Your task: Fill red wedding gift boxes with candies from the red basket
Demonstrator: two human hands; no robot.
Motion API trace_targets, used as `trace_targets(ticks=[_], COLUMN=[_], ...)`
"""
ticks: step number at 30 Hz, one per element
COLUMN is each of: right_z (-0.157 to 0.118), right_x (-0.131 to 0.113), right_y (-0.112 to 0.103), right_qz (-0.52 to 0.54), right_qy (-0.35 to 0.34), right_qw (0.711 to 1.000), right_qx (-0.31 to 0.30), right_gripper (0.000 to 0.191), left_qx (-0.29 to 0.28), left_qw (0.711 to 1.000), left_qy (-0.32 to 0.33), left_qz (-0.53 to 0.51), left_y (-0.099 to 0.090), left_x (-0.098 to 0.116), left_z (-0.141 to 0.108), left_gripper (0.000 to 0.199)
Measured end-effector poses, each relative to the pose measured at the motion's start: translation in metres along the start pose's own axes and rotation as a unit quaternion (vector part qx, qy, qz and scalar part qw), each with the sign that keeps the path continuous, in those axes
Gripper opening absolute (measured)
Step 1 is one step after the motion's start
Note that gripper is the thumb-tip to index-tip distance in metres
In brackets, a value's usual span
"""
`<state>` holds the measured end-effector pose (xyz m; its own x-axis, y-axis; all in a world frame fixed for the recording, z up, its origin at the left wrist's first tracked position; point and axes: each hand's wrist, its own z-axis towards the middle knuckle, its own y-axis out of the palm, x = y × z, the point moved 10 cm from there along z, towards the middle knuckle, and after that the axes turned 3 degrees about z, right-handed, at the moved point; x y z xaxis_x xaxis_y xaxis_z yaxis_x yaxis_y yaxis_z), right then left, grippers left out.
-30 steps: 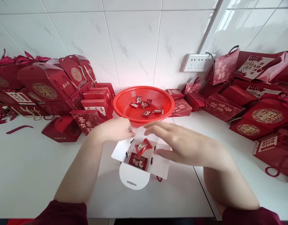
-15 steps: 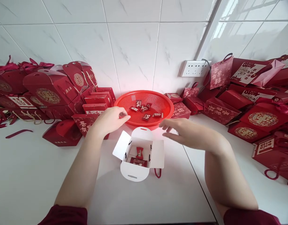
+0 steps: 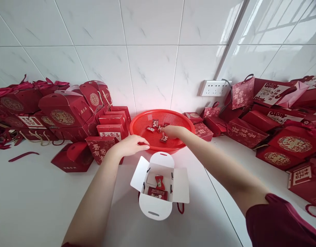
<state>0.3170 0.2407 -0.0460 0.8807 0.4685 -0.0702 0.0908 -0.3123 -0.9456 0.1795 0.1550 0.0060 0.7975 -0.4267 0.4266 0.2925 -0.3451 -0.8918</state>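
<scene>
A white-lined gift box point(image 3: 155, 210) stands with its flaps spread on the table. Inside it lie a red twist-wrapped candy point(image 3: 160, 183) and a dark red packet point(image 3: 157, 193). Behind the box is a red plastic basket point(image 3: 137, 128) with several small wrapped candies point(image 3: 155, 123) in it. My right hand point(image 3: 172, 131) reaches down into the basket among the candies; its fingertips are mostly hidden, so I cannot see whether they grip one. My left hand point(image 3: 132, 145) hovers by the basket's front left rim, empty, with thumb and fingers apart.
Red gift boxes point(image 3: 62, 113) are stacked at the left, with a loose red box point(image 3: 72, 157) and a ribbon strip point(image 3: 23, 156) before them. Another pile of red boxes point(image 3: 289, 140) fills the right. A white power strip point(image 3: 215, 88) is on the tiled wall.
My right hand has moved left and forward, from beside the basket into it. My left hand stays near the rim, with its fingers still apart. The camera view has shifted slightly.
</scene>
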Motion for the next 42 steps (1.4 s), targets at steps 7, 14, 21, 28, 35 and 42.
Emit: trace_targets(ticks=[7,14,21,28,35,42], right_z=[0.023,0.003,-0.111,-0.193,-0.223,-0.252], right_x=[-0.018,-0.008,-0.039,-0.069,-0.078,-0.087], right_y=[0.024,-0.010,-0.049,-0.051,-0.061,-0.076], right_qz=[-0.059,0.028,0.253,0.636,0.479,0.300], right_qy=[-0.022,0.008,-0.065,-0.259,-0.265,-0.292], right_qw=[0.997,0.997,0.906,0.647,0.735,0.775], right_qx=[-0.044,0.070,0.332,0.332,0.400,0.473], right_gripper=[0.035,0.029,0.028,0.033,0.048,0.036], left_qx=[0.010,0.022,0.147,0.166,0.143,0.083], left_qw=[1.000,1.000,0.989,0.955,0.941,0.930], left_qy=[-0.005,-0.016,0.003,0.145,0.152,0.169], left_qz=[0.009,0.009,-0.029,-0.198,-0.266,-0.316], left_y=[0.002,0.001,-0.033,-0.040,-0.034,-0.030], left_x=[-0.005,-0.010,0.029,0.110,0.114,0.119], left_z=[0.005,0.006,-0.022,-0.060,-0.066,-0.066], left_gripper=[0.040,0.041,0.043,0.033,0.028,0.027])
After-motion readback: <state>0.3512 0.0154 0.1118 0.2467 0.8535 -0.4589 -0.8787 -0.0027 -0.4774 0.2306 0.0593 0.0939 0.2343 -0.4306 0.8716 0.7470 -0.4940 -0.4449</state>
